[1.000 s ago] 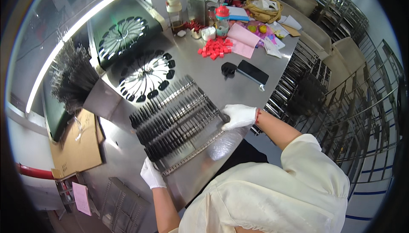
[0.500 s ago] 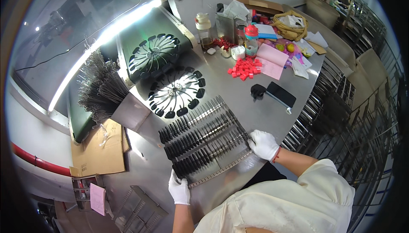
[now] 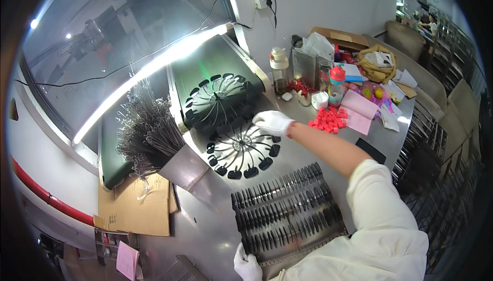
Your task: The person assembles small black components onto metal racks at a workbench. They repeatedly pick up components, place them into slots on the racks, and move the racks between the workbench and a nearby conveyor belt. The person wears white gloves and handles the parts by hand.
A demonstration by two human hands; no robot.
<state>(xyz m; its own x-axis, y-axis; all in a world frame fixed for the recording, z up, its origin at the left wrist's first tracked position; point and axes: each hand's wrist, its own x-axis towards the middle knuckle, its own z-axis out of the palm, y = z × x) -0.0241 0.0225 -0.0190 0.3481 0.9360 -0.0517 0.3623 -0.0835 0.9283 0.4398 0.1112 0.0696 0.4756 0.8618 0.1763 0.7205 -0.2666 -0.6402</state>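
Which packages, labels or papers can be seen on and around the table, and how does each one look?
Cardboard box: far end of the table by the wall, brown, flat, open.
Pink paper sheets: beside the small red pieces, rectangular, pale pink.
Pink slip: low at the left, on a wire shelf, small.
Flattened cardboard: left of the metal table, brown.
Bottle: far side, red cap.

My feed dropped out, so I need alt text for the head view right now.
The gloved right hand reaches over a fan wheel of black-tipped wires on the metal table, while the gloved left hand holds the near edge of a tray filled with rows of black pieces. A wire bundle stands at left.
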